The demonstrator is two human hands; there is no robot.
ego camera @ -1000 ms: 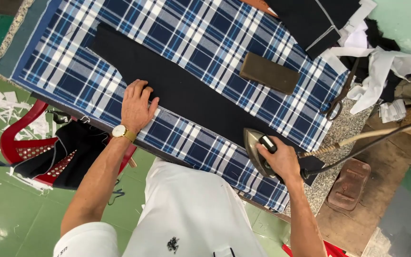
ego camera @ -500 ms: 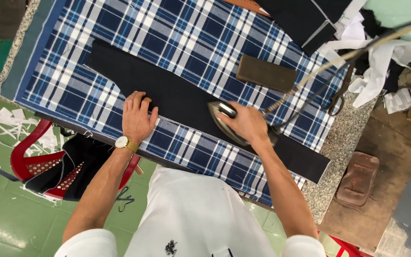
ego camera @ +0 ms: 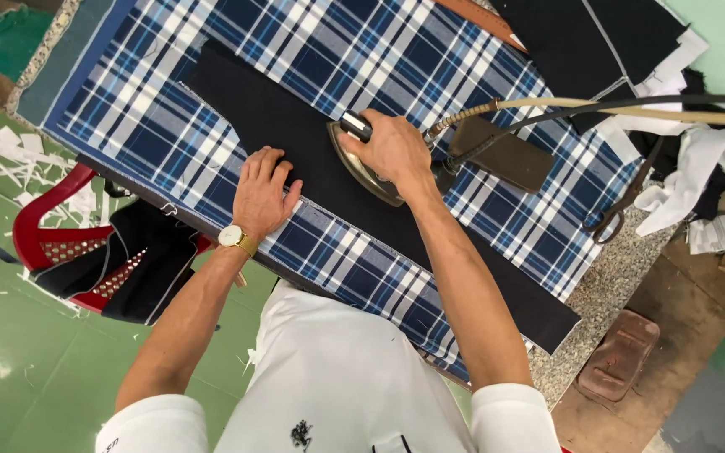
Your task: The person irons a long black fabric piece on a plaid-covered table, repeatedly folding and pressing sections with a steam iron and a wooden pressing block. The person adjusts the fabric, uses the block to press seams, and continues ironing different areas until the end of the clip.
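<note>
A long strip of black cloth (ego camera: 279, 126) lies across a table covered in blue and white plaid fabric (ego camera: 144, 117). My left hand (ego camera: 263, 191), a watch on its wrist, lies flat on the strip near the table's front edge, fingers spread. Just to its right, my right hand (ego camera: 392, 149) grips the handle of a metal iron (ego camera: 361, 172) that sits on the black cloth. The iron's cord (ego camera: 597, 107) runs off to the right.
A dark rectangular block (ego camera: 509, 155) rests on the plaid behind the iron. Scissors (ego camera: 618, 214), white scraps and black cloth pile up at the right. A red chair (ego camera: 44, 243) with dark fabric stands on the green floor at the left. A brown brick-like iron rest (ego camera: 618, 356) lies lower right.
My right hand has slid the iron leftward along the black strip, from its right end to beside my left hand. The left hand has stayed flat on the cloth.
</note>
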